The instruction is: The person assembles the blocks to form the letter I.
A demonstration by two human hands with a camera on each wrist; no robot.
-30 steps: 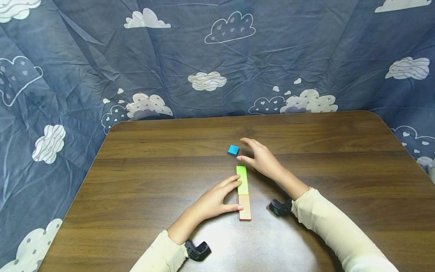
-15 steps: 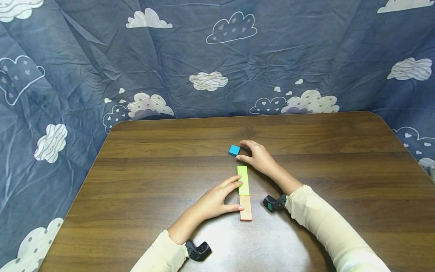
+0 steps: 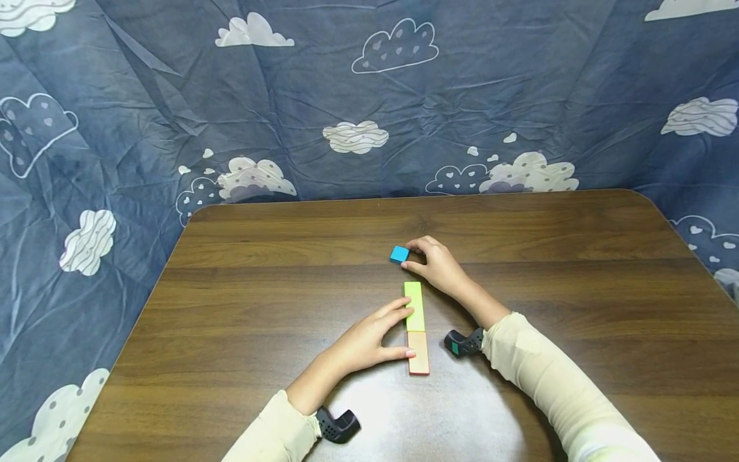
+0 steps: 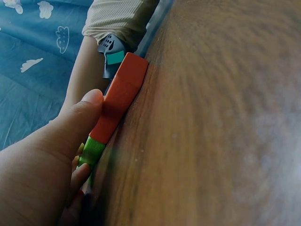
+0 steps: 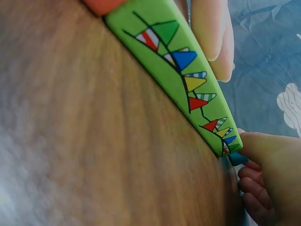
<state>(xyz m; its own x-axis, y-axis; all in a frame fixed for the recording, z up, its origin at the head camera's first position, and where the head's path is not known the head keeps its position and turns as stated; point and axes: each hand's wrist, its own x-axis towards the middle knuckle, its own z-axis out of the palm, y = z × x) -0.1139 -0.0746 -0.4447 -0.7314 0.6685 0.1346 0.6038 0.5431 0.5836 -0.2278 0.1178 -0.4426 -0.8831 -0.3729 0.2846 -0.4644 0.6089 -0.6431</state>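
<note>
On the wooden table a light-green block (image 3: 414,314) and an orange block (image 3: 418,356) lie end to end in one line. My left hand (image 3: 358,343) reaches in from the left, its fingertips on the green block and its thumb on the orange one. The left wrist view shows the thumb (image 4: 91,101) along the orange-red side. Beyond the line's far end, my right hand (image 3: 440,266) pinches a small blue block (image 3: 399,254) at its right end between thumb and forefinger. In the right wrist view the green block's side (image 5: 188,84) bears printed coloured flags and partly hides the blue block (image 5: 237,159).
The brown wooden table (image 3: 260,289) reaches back to a dark blue cloth (image 3: 312,83) printed with white clouds. Black wrist devices are strapped to the left wrist (image 3: 339,427) and the right wrist (image 3: 464,343).
My right hand has come in from the right, and its thumb and forefinger have closed on the blue block. The left hand stays on the green and orange blocks.
</note>
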